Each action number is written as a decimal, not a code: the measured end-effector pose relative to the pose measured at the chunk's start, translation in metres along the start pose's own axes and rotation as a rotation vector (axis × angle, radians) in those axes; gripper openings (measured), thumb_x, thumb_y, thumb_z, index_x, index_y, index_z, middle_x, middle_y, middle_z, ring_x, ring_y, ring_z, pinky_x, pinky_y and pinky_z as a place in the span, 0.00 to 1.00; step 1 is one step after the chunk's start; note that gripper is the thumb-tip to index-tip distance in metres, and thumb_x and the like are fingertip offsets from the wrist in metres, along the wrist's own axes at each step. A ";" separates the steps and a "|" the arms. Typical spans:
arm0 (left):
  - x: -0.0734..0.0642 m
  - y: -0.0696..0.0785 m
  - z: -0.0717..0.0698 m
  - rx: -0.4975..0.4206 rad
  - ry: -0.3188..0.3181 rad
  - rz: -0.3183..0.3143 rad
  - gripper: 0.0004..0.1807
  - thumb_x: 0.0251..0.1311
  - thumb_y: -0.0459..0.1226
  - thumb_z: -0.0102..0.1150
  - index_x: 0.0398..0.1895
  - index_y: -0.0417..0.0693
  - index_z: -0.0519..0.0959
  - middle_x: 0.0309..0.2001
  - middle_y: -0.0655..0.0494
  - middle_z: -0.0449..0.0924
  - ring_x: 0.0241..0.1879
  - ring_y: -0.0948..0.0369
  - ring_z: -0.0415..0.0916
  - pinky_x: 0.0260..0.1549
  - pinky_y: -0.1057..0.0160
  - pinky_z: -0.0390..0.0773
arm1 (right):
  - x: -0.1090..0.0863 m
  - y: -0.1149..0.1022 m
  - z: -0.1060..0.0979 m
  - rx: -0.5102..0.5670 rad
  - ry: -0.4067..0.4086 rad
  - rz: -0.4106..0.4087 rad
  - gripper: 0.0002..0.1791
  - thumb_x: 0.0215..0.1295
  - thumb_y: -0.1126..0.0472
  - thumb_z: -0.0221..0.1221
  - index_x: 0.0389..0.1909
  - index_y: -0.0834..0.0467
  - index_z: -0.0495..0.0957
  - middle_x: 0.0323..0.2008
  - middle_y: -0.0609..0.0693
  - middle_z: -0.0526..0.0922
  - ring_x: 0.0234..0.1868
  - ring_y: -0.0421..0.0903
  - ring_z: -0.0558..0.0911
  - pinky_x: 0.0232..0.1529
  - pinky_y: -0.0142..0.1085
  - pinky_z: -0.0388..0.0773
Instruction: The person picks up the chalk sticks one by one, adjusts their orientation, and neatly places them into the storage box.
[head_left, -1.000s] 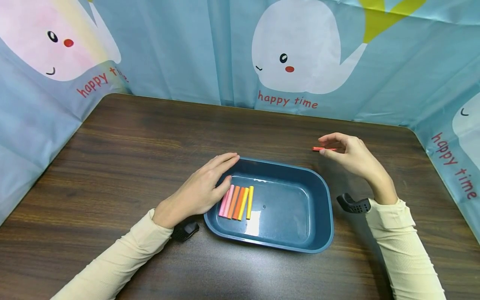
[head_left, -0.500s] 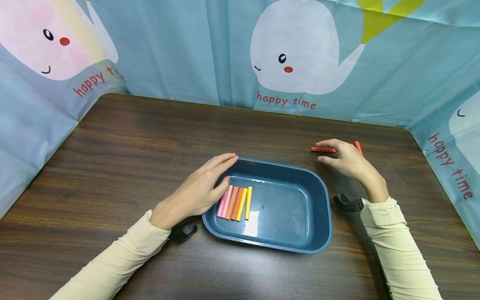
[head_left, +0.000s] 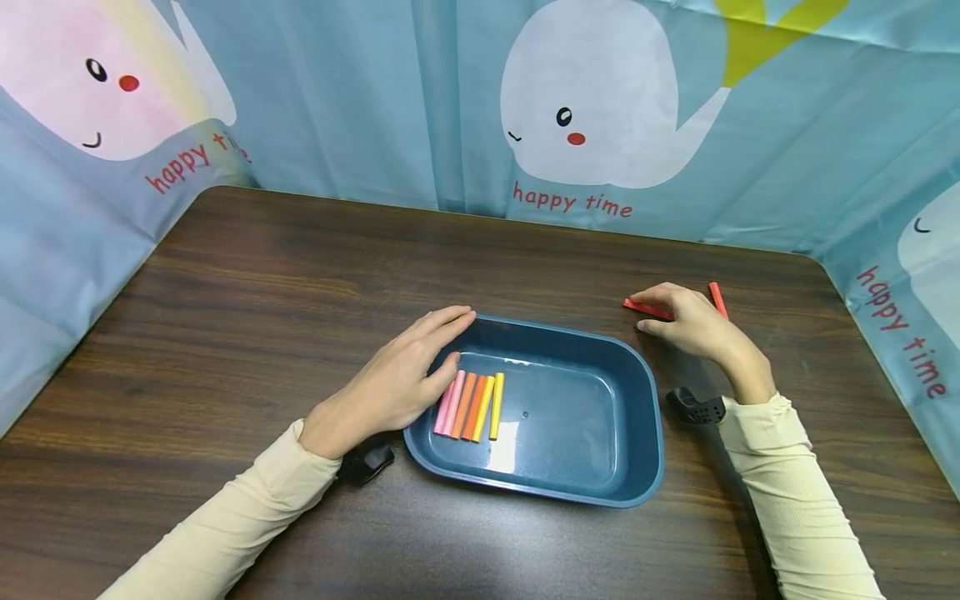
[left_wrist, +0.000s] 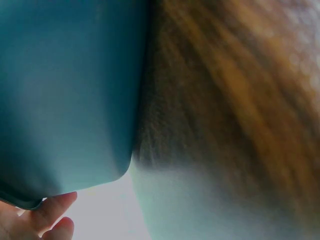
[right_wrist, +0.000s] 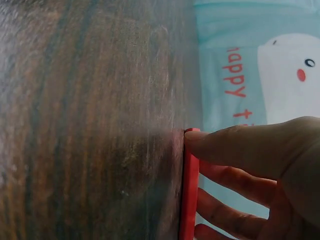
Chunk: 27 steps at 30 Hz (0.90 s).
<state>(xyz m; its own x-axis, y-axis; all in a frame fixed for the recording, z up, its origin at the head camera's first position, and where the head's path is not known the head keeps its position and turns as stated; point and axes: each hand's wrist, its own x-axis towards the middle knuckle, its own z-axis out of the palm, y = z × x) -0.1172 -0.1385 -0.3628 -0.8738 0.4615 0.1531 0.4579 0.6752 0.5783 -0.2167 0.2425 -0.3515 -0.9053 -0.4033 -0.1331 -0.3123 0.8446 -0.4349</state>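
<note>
A blue plastic bin [head_left: 570, 492] stands mid-table. My left hand [head_left: 393, 379] holds its left rim, thumb over the inside and fingers at the far corner. Beside that thumb, several pink, orange and yellow crayon-like sticks [head_left: 471, 408] lie in a row inside the bin, partly hidden by the hand. Past the bin's far right corner, my right hand [head_left: 693, 325] pinches a faceted red stick [right_wrist: 190, 185], low against the table. In the right wrist view the thumb is at one end of it, with the fingers behind.
Another red stick [head_left: 717, 298] lies behind the right hand on the dark wooden table [head_left: 300, 258]. A blue curtain [head_left: 360, 100] with whale prints hangs along the back and both sides. Black wrist cameras sit close to the bin's left and right sides.
A second red stick has come into sight behind the right hand, which has drawn slightly left and nearer. The stick at its fingers has turned a little. My left hand stays put.
</note>
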 end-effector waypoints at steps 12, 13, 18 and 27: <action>0.000 0.000 0.001 -0.002 0.010 0.011 0.29 0.69 0.35 0.51 0.74 0.42 0.63 0.75 0.49 0.60 0.74 0.53 0.60 0.71 0.46 0.63 | 0.003 0.001 0.004 0.022 0.014 0.038 0.16 0.63 0.69 0.61 0.52 0.64 0.80 0.40 0.60 0.85 0.41 0.53 0.83 0.42 0.41 0.73; 0.000 0.000 0.001 -0.002 0.010 0.012 0.29 0.69 0.35 0.51 0.74 0.43 0.63 0.75 0.49 0.60 0.74 0.53 0.60 0.71 0.46 0.63 | 0.003 0.001 0.004 0.023 0.011 0.043 0.16 0.63 0.69 0.61 0.52 0.64 0.80 0.40 0.60 0.85 0.41 0.53 0.83 0.42 0.40 0.73; 0.000 -0.001 0.001 -0.003 0.011 0.009 0.30 0.69 0.35 0.52 0.74 0.43 0.64 0.75 0.49 0.60 0.74 0.53 0.60 0.71 0.46 0.63 | 0.004 0.000 0.004 0.020 0.003 0.069 0.18 0.62 0.68 0.61 0.54 0.65 0.80 0.40 0.59 0.85 0.40 0.51 0.83 0.39 0.36 0.73; 0.000 -0.001 0.001 -0.007 0.009 0.006 0.30 0.69 0.35 0.52 0.74 0.43 0.64 0.75 0.50 0.60 0.74 0.53 0.60 0.71 0.46 0.64 | 0.003 -0.003 0.000 -0.003 0.014 0.065 0.18 0.60 0.69 0.60 0.52 0.66 0.81 0.32 0.56 0.84 0.28 0.42 0.75 0.28 0.32 0.67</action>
<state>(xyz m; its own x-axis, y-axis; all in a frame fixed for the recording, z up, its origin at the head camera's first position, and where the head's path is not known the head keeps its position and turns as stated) -0.1177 -0.1384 -0.3637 -0.8728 0.4598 0.1639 0.4616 0.6683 0.5833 -0.2181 0.2389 -0.3505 -0.9278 -0.3423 -0.1485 -0.2534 0.8701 -0.4228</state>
